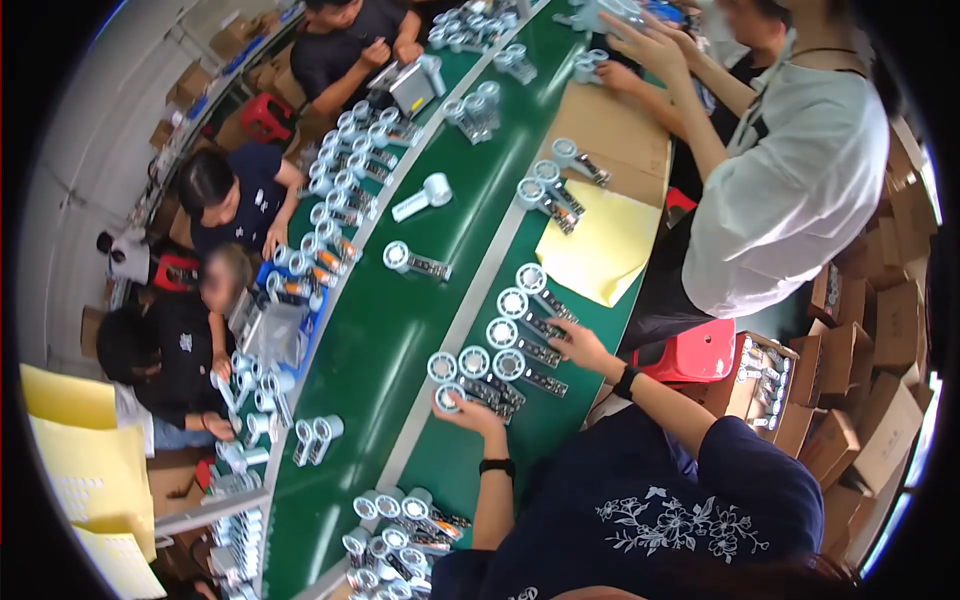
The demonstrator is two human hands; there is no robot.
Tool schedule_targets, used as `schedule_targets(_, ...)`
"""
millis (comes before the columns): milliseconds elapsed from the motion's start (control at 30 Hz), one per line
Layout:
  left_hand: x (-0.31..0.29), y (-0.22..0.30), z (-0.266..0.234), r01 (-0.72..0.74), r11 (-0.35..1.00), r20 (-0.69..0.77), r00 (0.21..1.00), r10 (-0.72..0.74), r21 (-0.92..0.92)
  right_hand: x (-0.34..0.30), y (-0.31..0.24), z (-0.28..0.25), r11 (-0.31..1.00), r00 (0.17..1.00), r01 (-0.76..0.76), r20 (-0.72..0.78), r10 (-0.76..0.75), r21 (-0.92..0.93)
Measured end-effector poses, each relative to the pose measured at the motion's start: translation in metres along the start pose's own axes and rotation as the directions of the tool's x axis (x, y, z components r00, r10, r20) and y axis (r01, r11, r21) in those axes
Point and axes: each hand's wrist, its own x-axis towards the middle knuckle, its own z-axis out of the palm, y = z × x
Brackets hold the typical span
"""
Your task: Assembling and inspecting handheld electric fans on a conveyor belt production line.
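**Crowded row, bare boards under both hands**

Left hand (468, 415): fingers curled at the ring head of the nearest pale-blue unit (450, 399); cannot tell whether they pinch it or only rest there. Right hand (584, 347), at its 2 o'clock: fingers slightly apart, over the handle end of a middle unit (541, 351); grip cannot be told.

Between the hands, on the green tabletop (440, 462), more units lie close, ring heads toward 10 o'clock, handles toward 4, circuit boards exposed. At the left hand, handles overlap. Likely trouble: dragging one unit could catch its neighbour and scrape or loosen a board. Fingertips landing on a board rather than the shell might disturb small parts.

At 10 o'clock from the left hand, a metal rail (408, 430) edges the tabletop, with the green belt (365, 350) beyond. A push that way could knock ring heads against the rail.

At 7 o'clock, a heaped cluster of units (395, 540) sits near the left forearm; an elbow swung back might topple it. At 12 o'clock from the right hand, a yellow sheet (598, 258) has a curled edge; a sleeve or handle could snag there.
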Motion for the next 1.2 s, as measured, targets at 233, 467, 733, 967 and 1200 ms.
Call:
schedule_targets(233,-0.013,0.008,0.039,-0.011,0.999,-0.083,0.996,0.014,0.042,0.024,0.016,-0.028,0.960,0.947,0.243,-0.179,-0.265,-0.139)
schedule_targets(467,-0.012,0.018,0.030,0.102,0.994,0.006,0.995,-0.102,0.038,0.052,-0.042,-0.054,0.970,0.991,0.101,-0.059,-0.117,-0.223)
schedule_targets(733,0.086,0.034,-0.026,0.175,0.972,0.305,0.928,-0.215,0.154,0.125,-0.147,0.009,0.949,0.961,0.241,0.190,-0.203,-0.203)
schedule_targets(967,0.273,0.065,0.073,-0.216,0.944,0.618,0.786,0.018,0.248,0.186,-0.170,0.150,0.672,0.925,0.367,0.332,-0.186,-0.644)
schedule_targets(1200,0.346,0.037,0.207,-0.894,0.415,0.901,0.310,0.303,0.168,0.223,-0.144,0.169,0.751,0.916,0.373,0.343,-0.206,-0.545)
